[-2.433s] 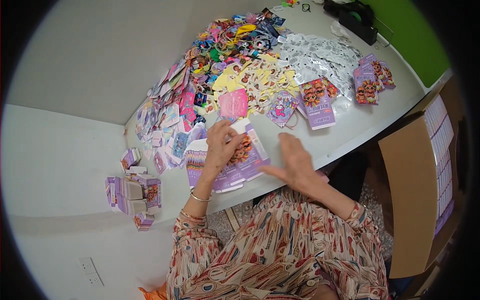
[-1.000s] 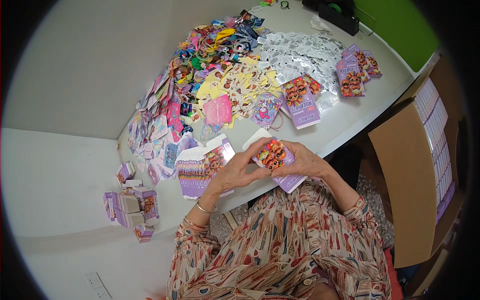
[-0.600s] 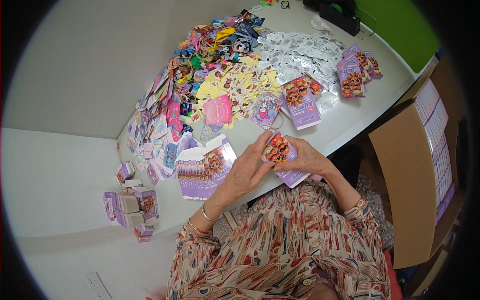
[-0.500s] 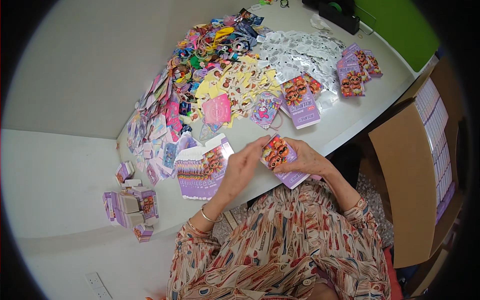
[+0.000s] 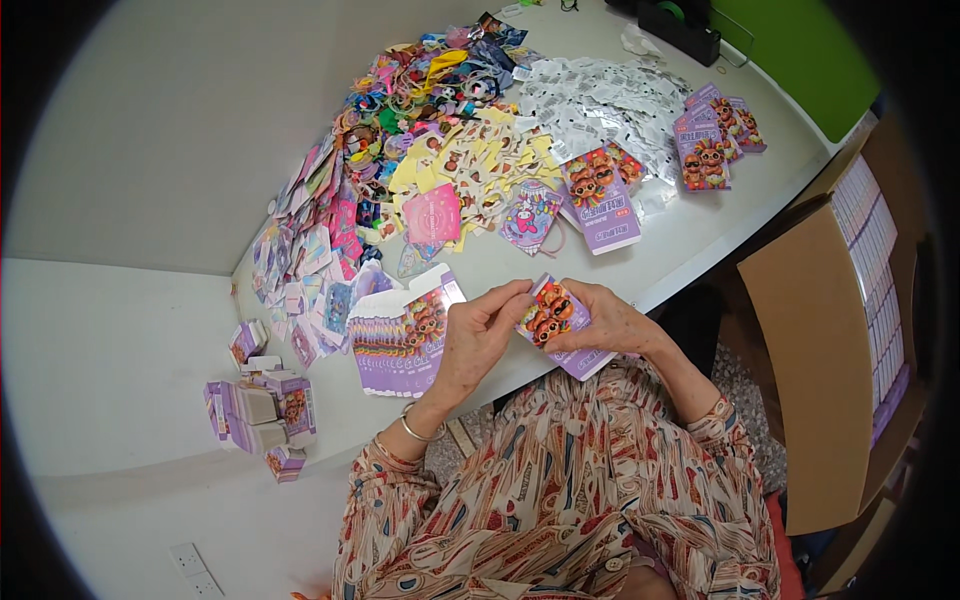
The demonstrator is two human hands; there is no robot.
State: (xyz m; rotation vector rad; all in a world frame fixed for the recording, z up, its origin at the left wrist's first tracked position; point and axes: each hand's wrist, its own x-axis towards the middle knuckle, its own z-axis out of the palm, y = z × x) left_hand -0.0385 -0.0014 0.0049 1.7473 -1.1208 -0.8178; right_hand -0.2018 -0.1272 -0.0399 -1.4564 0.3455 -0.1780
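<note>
A purple flat cardboard box (image 5: 552,308) with orange cartoon characters is held over the table's near edge. My right hand (image 5: 608,322) grips it from the right, its thumb across the printed front. At the box's upper left corner, my left hand (image 5: 482,338) has its thumb and fingers pressed together on the edge; anything else between them is hidden. Just left of that hand, a fanned row of similar purple boxes (image 5: 400,350) lies on the table.
Beyond my hands lie yellow picture cards (image 5: 475,165), white printed packets (image 5: 600,105), colourful trinkets (image 5: 400,110) and more purple boxes (image 5: 605,205). Folded-up boxes (image 5: 262,410) stand at far left. An open brown carton (image 5: 810,350) with packed boxes stands at right.
My left hand's fingers have bent in and closed at the box's upper left corner. The box has shifted slightly left, still in my right hand.
</note>
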